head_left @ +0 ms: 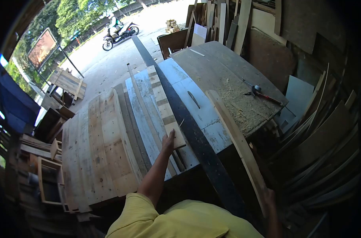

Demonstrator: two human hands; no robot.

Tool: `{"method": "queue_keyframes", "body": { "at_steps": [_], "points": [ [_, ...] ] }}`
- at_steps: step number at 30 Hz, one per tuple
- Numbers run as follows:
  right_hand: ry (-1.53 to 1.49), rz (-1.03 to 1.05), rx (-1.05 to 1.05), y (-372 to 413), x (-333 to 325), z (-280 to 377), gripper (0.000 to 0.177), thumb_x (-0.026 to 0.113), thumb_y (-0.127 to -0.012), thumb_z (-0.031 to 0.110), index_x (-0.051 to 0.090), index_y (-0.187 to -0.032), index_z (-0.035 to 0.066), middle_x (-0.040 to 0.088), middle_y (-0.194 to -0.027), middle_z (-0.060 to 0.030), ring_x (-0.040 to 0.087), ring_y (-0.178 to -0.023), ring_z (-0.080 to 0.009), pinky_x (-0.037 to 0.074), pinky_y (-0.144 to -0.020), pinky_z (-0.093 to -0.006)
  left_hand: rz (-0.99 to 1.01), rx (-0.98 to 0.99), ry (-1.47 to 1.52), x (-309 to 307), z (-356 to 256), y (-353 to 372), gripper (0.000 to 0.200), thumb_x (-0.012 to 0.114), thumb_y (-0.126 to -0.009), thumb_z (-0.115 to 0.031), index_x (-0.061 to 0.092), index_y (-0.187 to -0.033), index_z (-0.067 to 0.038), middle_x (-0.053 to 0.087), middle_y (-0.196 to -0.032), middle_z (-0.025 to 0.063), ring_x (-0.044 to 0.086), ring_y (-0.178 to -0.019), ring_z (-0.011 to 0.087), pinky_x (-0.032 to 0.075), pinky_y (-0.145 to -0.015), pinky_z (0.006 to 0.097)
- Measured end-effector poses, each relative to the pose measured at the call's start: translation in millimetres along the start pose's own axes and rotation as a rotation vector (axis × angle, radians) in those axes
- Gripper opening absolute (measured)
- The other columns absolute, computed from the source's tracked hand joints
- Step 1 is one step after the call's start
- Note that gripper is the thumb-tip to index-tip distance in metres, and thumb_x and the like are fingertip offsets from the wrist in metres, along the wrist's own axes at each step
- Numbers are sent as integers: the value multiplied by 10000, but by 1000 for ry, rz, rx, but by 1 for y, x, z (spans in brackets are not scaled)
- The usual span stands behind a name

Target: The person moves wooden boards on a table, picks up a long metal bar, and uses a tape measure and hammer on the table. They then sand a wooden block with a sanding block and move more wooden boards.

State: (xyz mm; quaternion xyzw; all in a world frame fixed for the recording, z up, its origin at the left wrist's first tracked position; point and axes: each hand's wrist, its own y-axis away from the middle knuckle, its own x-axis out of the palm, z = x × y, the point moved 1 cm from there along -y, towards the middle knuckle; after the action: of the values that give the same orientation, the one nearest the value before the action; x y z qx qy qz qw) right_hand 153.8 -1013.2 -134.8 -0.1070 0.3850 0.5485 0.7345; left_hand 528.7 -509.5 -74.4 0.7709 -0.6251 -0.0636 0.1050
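My left hand (168,142) grips the near end of a light wooden board (161,101) with darker blocks along it, which lies on the workbench. In my right hand (269,197) is the near end of a long pale wooden plank (238,142). The plank slants away from me, its far end over the sawdust-covered part of the bench. Between the two runs a long dark beam (200,144). Part of my right hand's fingers is hidden behind the plank and in shadow.
A hammer (263,95) with a red and black handle lies by sawdust (236,105) on the brown board. A curved strip (194,99) rests on the pale blue surface. Joined planks (97,146) cover the left side. Boards lean at right. Outside, a person rides a motorcycle (119,33).
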Motion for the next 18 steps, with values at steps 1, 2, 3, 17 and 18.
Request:
{"method": "queue_keyframes", "body": {
  "at_steps": [1,2,3,17,18],
  "points": [
    [21,-54,-54,29,-4,-11,630,542,-940,534,634,-808,-75,582,-684,-271,510,-650,-145,426,-579,-442,-23,23,-109,3,17,-18,565,609,-909,-517,637,-1058,27,674,-872,117,672,-712,210,545,-614,337],
    [43,-110,-108,51,-8,-18,591,568,-940,494,622,-781,-73,576,-670,-269,529,-600,-170,416,-551,-445,-44,48,-217,8,24,-27,591,594,-909,-542,645,-1033,33,682,-868,136,680,-721,230,546,-630,345],
    [33,-107,-95,67,-8,-24,591,568,-940,494,622,-781,-73,576,-670,-269,529,-600,-170,416,-551,-445,-37,45,-232,13,12,-22,591,594,-909,-542,645,-1033,33,682,-868,136,680,-721,230,546,-630,345],
    [196,-30,-2,85,5,58,523,527,-940,487,613,-824,-16,629,-779,-312,631,-813,-485,504,-666,-546,-430,-128,-1403,-23,-18,17,698,626,-827,-467,421,-1353,-58,408,-1389,184,415,-1304,387,393,-1006,596],
    [184,-30,9,81,6,59,523,527,-940,487,613,-824,-16,629,-779,-312,631,-813,-485,504,-666,-546,-424,-120,-1416,-30,-9,10,698,626,-827,-467,421,-1353,-58,408,-1389,184,415,-1304,387,393,-1006,596]
  ]
}}
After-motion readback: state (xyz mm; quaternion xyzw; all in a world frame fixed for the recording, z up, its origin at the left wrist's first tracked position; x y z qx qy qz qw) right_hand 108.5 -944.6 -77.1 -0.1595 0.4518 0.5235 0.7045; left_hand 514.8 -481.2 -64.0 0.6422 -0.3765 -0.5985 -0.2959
